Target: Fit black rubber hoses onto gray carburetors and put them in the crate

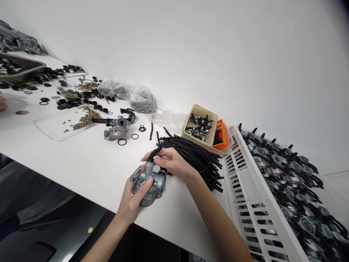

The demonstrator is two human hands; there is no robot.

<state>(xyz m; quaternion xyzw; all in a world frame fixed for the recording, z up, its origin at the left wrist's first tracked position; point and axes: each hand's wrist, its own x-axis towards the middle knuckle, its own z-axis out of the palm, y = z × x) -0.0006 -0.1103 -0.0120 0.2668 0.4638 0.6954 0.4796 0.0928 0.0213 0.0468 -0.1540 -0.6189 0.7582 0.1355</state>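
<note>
A grey metal carburetor (152, 190) is in my left hand (133, 198), just above the table's front edge. The thumb lies across the front of its body and the fingers wrap behind. From its top rises a ribbed metal cap with a bent black rubber boot (153, 154). My right hand (174, 162) pinches this boot between thumb and fingers. Part of the carburetor's far side is hidden by my hands. Beyond it on the table stands another carburetor (117, 132) with a black strap-like part, and black O-rings (122, 142) lie beside it.
Black hoses (195, 154) are piled behind my right hand. A beige bin (189, 135) of caps and an orange basket (225, 133) stand beyond. At right, a white crate (261, 185) holds many carburetors. Brass fittings (86, 118) lie at left, near another person's fingers (2, 103).
</note>
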